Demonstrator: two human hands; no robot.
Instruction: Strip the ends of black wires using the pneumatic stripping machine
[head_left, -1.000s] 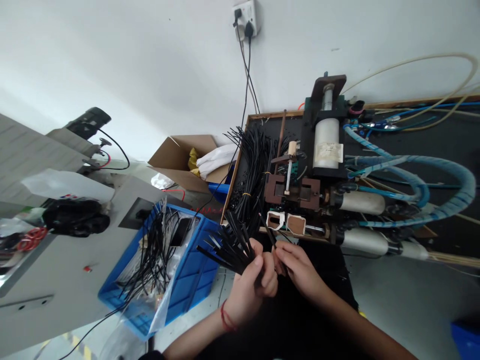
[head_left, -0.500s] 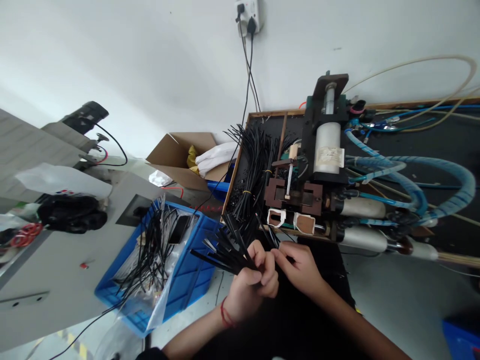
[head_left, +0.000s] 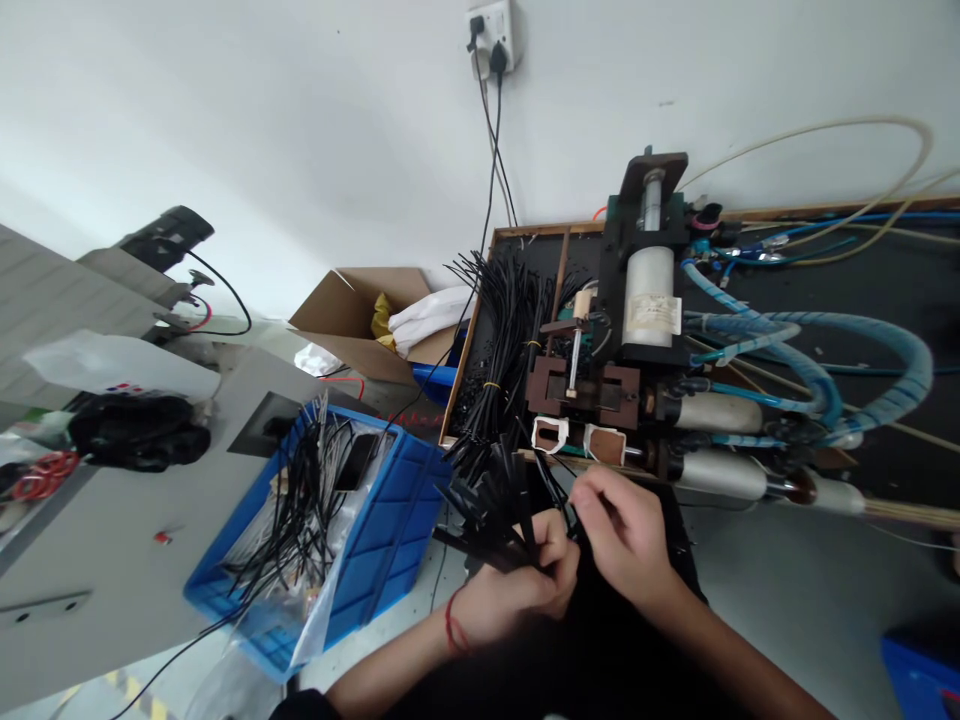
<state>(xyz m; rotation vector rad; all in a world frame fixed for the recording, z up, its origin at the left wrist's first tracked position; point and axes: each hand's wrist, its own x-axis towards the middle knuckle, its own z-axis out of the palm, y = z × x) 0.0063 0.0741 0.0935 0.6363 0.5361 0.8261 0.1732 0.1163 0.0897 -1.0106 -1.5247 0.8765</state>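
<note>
while the left hand (head_left: 529, 585) wraps its closed fingers around a bunch of black wires (head_left: 495, 510), whose cut ends fan out toward the machine side, the right hand (head_left: 626, 530) hangs just beside it with fingers curled and thumb drawn in; whether it pinches anything, i cannot tell. a few loose black strands (head_left: 551, 485) stand between the two hands and the bench edge. a red cord bracelet (head_left: 454, 622) circles the left wrist.

to the left, a blue plastic crate (head_left: 397, 540) holds tangled wires (head_left: 300, 520), clear plastic sheeting and a flat black rectangle (head_left: 356, 462).

beyond the hands, on a wood-rimmed dark bench (head_left: 862, 285), two white-edged brown pads (head_left: 604, 445) lie in front of a brown clamp block (head_left: 621, 397). left of it rest long black wire bundles (head_left: 510, 330) tied with yellow bands (head_left: 491, 385). behind the block stands a pale pneumatic cylinder (head_left: 651, 290), and blue-wrapped hoses (head_left: 892, 350) loop to its right.

farther off, an open cardboard box (head_left: 367, 355) contains white and yellow material; on the wall, a white socket (head_left: 495, 25) carries black plugs (head_left: 498, 57).
</note>
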